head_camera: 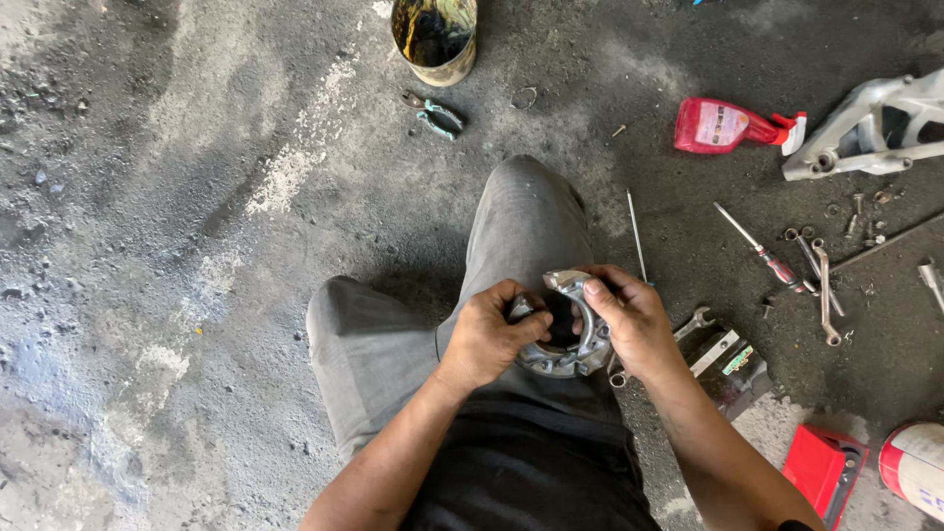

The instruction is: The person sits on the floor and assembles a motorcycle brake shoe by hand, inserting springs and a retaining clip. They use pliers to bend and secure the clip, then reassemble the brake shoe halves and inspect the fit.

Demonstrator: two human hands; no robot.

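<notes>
Both hands' fingers clamp metal ring [568,329] | wrench [692,323] beside right hand [634,320] | left hand [492,336]

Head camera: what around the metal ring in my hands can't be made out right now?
- Metal ring: its near-left part is hidden under the left hand; the right hand covers its right edge.
- Tin can: top cut off by the upper frame edge.
- Red-and-white can: cut off at the right edge.
- Small bolts near the metal bracket: too small to tell apart.

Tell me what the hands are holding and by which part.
Both hold one round grey metal ring part: left hand grips its left rim, right hand its upper right rim, fingers over the top edge.
</notes>
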